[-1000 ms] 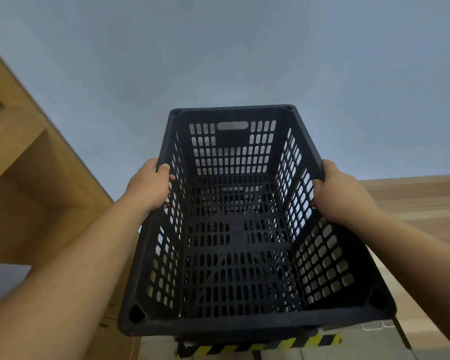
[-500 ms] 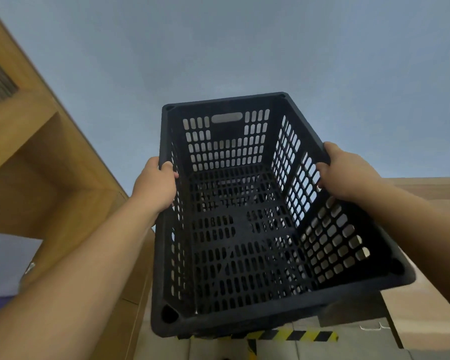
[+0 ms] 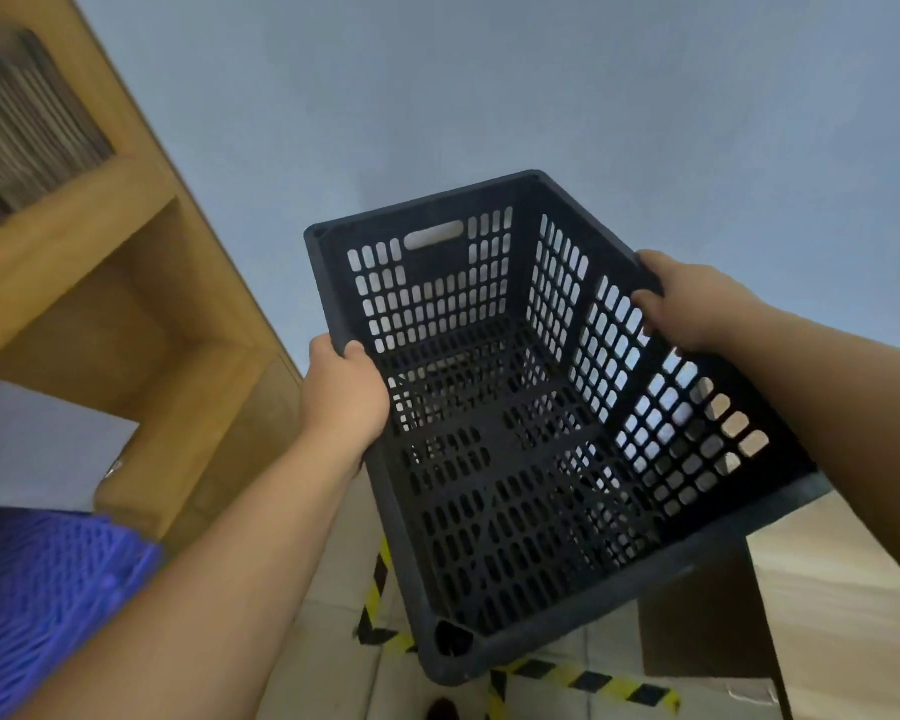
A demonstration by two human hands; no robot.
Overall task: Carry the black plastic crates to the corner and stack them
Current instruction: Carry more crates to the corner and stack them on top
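Note:
I hold a black plastic crate (image 3: 510,459) in the air in front of me, empty, with slotted walls and floor. It is tilted and turned, its near corner pointing down toward the floor. My left hand (image 3: 341,392) grips the rim of its left long side, thumb inside. My right hand (image 3: 697,304) grips the rim of the right long side. No other black crate shows in this frame.
A wooden shelf unit (image 3: 100,304) stands on the left against a blue-grey wall (image 3: 489,85). A blue plastic crate (image 3: 48,589) sits at the lower left. Yellow-black hazard tape (image 3: 593,683) marks the tiled floor. Cardboard boxes (image 3: 827,589) lie at the right.
The crate has swung clockwise and shifted right, its right side rising. My view has turned left, bringing the shelf nearer and the blue crate into sight. Both hands keep their grip.

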